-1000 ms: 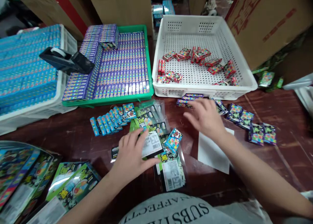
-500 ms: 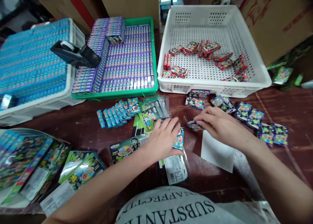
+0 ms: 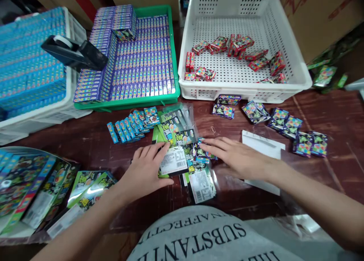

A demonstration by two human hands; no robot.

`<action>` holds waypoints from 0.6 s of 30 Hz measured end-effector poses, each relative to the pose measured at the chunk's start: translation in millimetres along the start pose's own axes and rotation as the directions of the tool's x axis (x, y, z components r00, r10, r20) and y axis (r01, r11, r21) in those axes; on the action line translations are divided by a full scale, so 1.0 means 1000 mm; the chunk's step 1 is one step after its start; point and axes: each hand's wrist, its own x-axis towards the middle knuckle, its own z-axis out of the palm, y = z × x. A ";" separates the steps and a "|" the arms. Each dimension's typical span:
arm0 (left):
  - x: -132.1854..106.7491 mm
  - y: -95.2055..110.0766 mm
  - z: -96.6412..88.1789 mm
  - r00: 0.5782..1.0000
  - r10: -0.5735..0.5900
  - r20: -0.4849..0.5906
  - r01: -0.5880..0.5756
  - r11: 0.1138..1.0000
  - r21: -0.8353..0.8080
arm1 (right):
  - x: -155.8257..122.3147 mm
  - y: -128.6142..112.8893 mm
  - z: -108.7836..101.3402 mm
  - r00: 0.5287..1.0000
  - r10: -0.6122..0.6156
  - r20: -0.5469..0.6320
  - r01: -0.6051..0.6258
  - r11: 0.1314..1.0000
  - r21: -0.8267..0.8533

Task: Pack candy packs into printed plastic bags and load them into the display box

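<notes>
My left hand (image 3: 146,170) is closed around the left edge of a green-and-black printed pouch (image 3: 174,160) with a white barcode label. My right hand (image 3: 236,154) has its fingers on a small purple box (image 3: 200,150), which rests on a blue box (image 3: 202,160) by the pouch's right edge; its thumb is hidden. Under and behind these lie more clear-and-green pouches (image 3: 173,120), and another labelled pouch (image 3: 202,187) lies nearer my body. A row of small blue boxes (image 3: 129,126) is left of the pouches.
Purple boxes (image 3: 284,122) lie at right, near a white sheet (image 3: 261,139). Behind are a white crate (image 3: 244,92) of red boxes, a green tray (image 3: 127,103) of purple boxes and a crate (image 3: 42,120) of blue boxes. A tape dispenser (image 3: 76,54) sits across them. Filled pouches (image 3: 36,192) are at left.
My left hand has moved left and now grips a pouch, label up. My right hand has brought a purple box left onto the blue one. The view has shifted slightly.
</notes>
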 end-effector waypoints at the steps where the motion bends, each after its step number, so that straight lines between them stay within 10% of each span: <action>1: 0.000 0.003 0.002 1.000 -0.005 -0.005 0.005 1.000 -0.015 | 0.002 -0.004 0.007 1.000 0.021 -0.014 -0.021 1.000 0.002; 4: 0.000 0.013 0.004 0.999 -0.036 -0.028 0.035 0.999 -0.034 | 0.003 -0.016 0.024 0.981 0.155 -0.115 -0.156 0.988 -0.003; 9: -0.006 0.011 0.006 0.995 -0.087 -0.049 0.086 0.996 -0.029 | -0.018 -0.019 0.043 0.800 0.498 -0.335 -0.530 0.848 -0.008; 18: -0.006 0.012 0.004 0.998 -0.009 -0.062 0.005 0.998 -0.055 | -0.016 0.035 0.024 0.989 0.029 -0.148 -0.046 0.992 -0.117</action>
